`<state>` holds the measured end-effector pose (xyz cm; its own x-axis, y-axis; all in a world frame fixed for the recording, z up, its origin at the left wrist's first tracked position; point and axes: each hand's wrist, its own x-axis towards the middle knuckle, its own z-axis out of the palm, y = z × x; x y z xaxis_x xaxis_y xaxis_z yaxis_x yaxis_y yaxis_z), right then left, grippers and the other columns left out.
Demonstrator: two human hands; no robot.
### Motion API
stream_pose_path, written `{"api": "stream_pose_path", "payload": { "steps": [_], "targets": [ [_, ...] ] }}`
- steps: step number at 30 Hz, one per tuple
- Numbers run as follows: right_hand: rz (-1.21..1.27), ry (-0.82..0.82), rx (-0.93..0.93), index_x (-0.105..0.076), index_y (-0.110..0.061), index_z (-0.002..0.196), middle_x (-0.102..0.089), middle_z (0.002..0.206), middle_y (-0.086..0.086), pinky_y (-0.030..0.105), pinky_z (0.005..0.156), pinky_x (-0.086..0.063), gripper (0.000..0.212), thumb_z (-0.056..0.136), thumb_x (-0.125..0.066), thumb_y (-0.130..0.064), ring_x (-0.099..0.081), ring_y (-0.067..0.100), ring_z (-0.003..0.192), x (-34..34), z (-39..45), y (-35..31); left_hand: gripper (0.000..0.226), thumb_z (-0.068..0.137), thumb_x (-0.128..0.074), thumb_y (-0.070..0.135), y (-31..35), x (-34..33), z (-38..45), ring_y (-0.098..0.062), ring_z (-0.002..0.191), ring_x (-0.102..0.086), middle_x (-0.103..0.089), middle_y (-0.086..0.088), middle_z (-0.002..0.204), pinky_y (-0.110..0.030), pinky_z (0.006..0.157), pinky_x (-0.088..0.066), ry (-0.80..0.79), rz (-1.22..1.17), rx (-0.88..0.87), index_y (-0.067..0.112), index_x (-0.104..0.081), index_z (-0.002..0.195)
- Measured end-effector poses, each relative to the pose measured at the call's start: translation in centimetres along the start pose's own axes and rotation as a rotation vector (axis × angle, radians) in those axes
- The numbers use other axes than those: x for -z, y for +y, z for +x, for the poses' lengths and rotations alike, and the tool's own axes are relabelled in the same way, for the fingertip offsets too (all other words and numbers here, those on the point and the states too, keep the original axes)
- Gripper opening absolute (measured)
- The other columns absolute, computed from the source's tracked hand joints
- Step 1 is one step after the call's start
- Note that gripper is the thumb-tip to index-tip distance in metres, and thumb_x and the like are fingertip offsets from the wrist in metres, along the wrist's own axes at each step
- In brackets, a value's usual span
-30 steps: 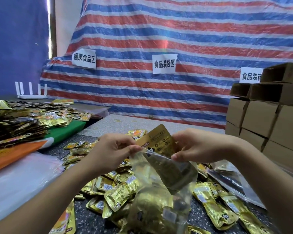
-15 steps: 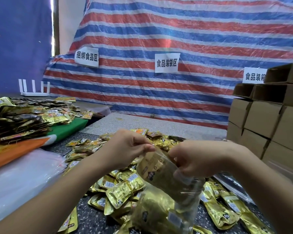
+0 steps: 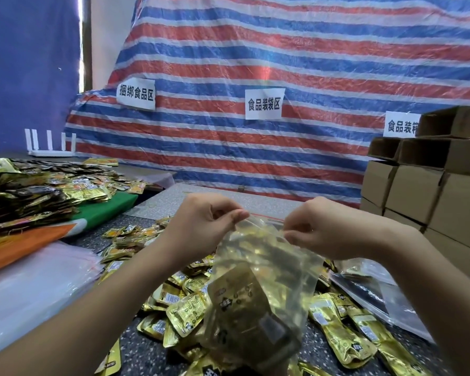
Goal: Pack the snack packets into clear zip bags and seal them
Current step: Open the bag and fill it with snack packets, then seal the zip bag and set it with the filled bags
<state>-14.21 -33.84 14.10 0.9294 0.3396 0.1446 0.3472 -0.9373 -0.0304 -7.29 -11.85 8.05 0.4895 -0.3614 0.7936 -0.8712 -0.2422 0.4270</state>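
A clear zip bag (image 3: pixel 258 283) full of gold snack packets hangs in front of me above the table. My left hand (image 3: pixel 201 226) pinches the left end of its top edge. My right hand (image 3: pixel 323 229) pinches the right end of the same edge. The bag's mouth stretches between the two hands, and I cannot tell whether the zip is closed. Loose gold snack packets (image 3: pixel 185 310) lie heaped on the dark speckled table (image 3: pixel 141 354) below and around the bag.
A stack of clear empty bags (image 3: pixel 30 289) lies at the left. Behind it, more packets (image 3: pixel 38 191) are piled on green and orange sheets. Cardboard boxes (image 3: pixel 429 191) are stacked at the right. More clear bags (image 3: pixel 375 289) lie at the right. A striped tarp hangs behind.
The last gold packet went fully into the bag. Both hands then moved apart to the ends of the bag's top edge and lifted it a little.
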Motion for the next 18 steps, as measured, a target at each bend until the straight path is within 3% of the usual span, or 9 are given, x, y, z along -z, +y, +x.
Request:
{"api": "stream_pose_path", "payload": {
  "steps": [3, 5, 7, 10, 12, 15, 18],
  "targets": [
    [0.170, 0.079, 0.002, -0.064, -0.015, 0.071, -0.049, 0.056, -0.007, 0.023, 0.047, -0.032, 0.063, 0.086, -0.040, -0.071, -0.038, 0.005, 0.047, -0.1, -0.4, 0.0, 0.009, 0.088, -0.067, 0.028, -0.2, -0.1, 0.1, -0.005, 0.058, -0.060, -0.067, 0.008, 0.065, -0.014, 0.051, -0.043, 0.022, -0.038, 0.039, 0.023, -0.073, 0.082],
    [0.209, 0.123, 0.043, -0.063, -0.018, 0.069, -0.050, 0.057, -0.007, 0.027, 0.048, -0.033, 0.067, 0.080, -0.038, -0.079, -0.039, 0.005, 0.049, -0.1, -0.8, 0.2, 0.014, 0.088, -0.064, 0.033, 0.0, -0.2, 0.2, -0.003, 0.055, -0.056, -0.065, 0.006, 0.064, -0.011, 0.050, -0.040, 0.032, -0.053, 0.046, 0.023, -0.071, 0.081],
    [0.138, 0.156, 0.067, -0.061, -0.027, 0.068, -0.056, 0.063, -0.008, 0.029, 0.052, -0.040, 0.051, 0.080, -0.049, -0.075, -0.045, 0.005, 0.055, -0.3, -1.1, 0.4, 0.015, 0.086, -0.062, 0.037, 0.2, -0.5, 0.2, -0.006, 0.057, -0.059, -0.066, 0.004, 0.065, -0.016, 0.051, -0.045, 0.044, -0.073, 0.042, 0.025, -0.069, 0.082],
    [0.081, 0.231, 0.061, -0.056, -0.033, 0.068, -0.058, 0.068, -0.007, 0.023, 0.056, -0.043, 0.026, 0.087, -0.068, -0.047, -0.051, 0.008, 0.065, -0.9, -1.5, 0.6, 0.004, 0.088, -0.068, 0.025, -0.1, -1.0, 0.1, -0.014, 0.064, -0.066, -0.068, -0.001, 0.069, -0.038, 0.064, -0.058, 0.082, -0.177, 0.088, 0.028, -0.068, 0.091],
    [0.099, 0.265, 0.050, -0.057, -0.033, 0.071, -0.057, 0.068, -0.006, 0.020, 0.057, -0.044, 0.022, 0.087, -0.072, -0.036, -0.051, 0.005, 0.066, -1.3, -1.7, 0.8, 0.017, 0.089, -0.069, 0.018, -0.4, -1.4, 0.0, -0.017, 0.066, -0.068, -0.070, -0.002, 0.075, -0.044, 0.068, -0.059, 0.106, -0.242, 0.117, 0.030, -0.066, 0.100],
    [0.119, 0.326, -0.016, -0.053, -0.032, 0.086, -0.053, 0.073, -0.008, 0.021, 0.057, -0.042, 0.022, 0.085, -0.073, -0.042, -0.046, 0.004, 0.064, -1.9, -1.9, 1.0, 0.023, 0.088, -0.069, 0.014, -0.5, -1.9, -0.1, -0.019, 0.068, -0.068, -0.069, -0.004, 0.078, -0.043, 0.070, -0.058, 0.120, -0.313, 0.157, 0.030, -0.064, 0.104],
    [0.102, 0.343, -0.081, -0.042, -0.038, 0.111, -0.049, 0.093, -0.017, 0.016, 0.060, -0.040, 0.044, 0.081, -0.064, -0.062, -0.049, -0.001, 0.076, -2.4, -1.7, 0.6, 0.020, 0.088, -0.069, 0.012, -0.6, -2.3, 0.0, -0.018, 0.070, -0.069, -0.071, -0.002, 0.081, -0.039, 0.073, -0.060, 0.122, -0.333, 0.180, 0.027, -0.065, 0.100]
  ]
}}
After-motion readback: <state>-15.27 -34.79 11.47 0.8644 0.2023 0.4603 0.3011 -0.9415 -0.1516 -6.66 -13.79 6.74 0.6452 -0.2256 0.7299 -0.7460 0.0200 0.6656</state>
